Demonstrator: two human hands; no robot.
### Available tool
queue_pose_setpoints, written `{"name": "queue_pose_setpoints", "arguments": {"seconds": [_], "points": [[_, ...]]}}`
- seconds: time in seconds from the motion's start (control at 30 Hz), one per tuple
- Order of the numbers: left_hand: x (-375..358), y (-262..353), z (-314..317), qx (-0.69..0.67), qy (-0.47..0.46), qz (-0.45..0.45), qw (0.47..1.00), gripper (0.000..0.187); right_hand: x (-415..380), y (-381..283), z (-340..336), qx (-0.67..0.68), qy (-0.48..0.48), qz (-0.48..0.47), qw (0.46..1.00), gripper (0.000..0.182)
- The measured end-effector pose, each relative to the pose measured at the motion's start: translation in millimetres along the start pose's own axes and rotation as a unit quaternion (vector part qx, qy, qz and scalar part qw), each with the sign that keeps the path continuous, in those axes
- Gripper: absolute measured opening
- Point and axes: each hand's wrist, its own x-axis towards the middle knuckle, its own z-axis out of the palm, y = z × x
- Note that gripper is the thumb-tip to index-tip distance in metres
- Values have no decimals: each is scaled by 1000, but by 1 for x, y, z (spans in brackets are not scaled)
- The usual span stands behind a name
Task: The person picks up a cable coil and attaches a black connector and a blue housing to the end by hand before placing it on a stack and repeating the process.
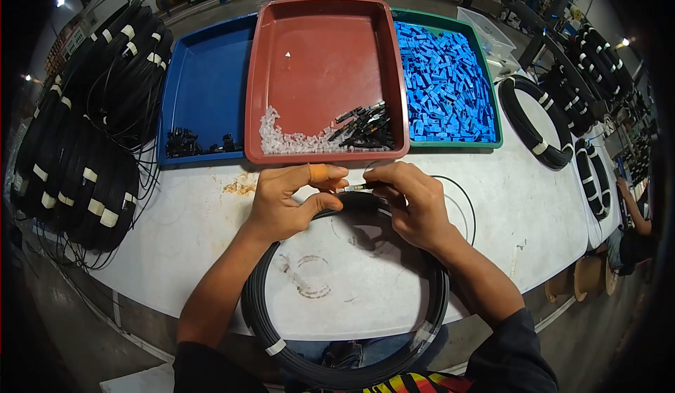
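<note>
Over the top of a black cable coil (254, 301), both hands meet at a small connector (355, 188) on the cable's end. My right hand (420, 207) pinches the connector's black part from the right, and a loop of thin black cable (473, 214) runs out beside it. My left hand (285, 200), with orange tape round a finger, has its thumb and fingertips at the connector's pale tip. What exactly sits between the left fingertips is too small to tell. White tape binds the coil at its lower left and lower right.
Behind the hands stand a red tray (320, 158) with clear caps and black connectors, a blue tray (204, 159) with black parts, and a green tray (457, 144) of blue pieces. Taped cable coils (77, 168) are stacked left; more coils (534, 122) lie right. Another person's arm (636, 214) shows far right.
</note>
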Motion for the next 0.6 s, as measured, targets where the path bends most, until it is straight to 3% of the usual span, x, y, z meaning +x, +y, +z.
{"name": "queue_pose_setpoints", "arguments": {"seconds": [0.1,0.17,0.27,0.5,0.6], "points": [[0,0,-2,-32,-27,-11,999,45,1,3,0,-8,-2,-25,1000,40],[0,2,0,-86,-18,-66,994,49,2,2,-1,-9,-20,-25,999,41],[2,1,-5,-44,-75,-86,992,50,2,-1,-3,-4,-50,-19,999,43],[7,1,-7,-51,-117,-42,991,43,2,-2,-4,18,-92,-43,995,40],[5,-2,-7,-51,-120,-51,990,53,2,-1,-3,41,-82,-53,994,35]]}}
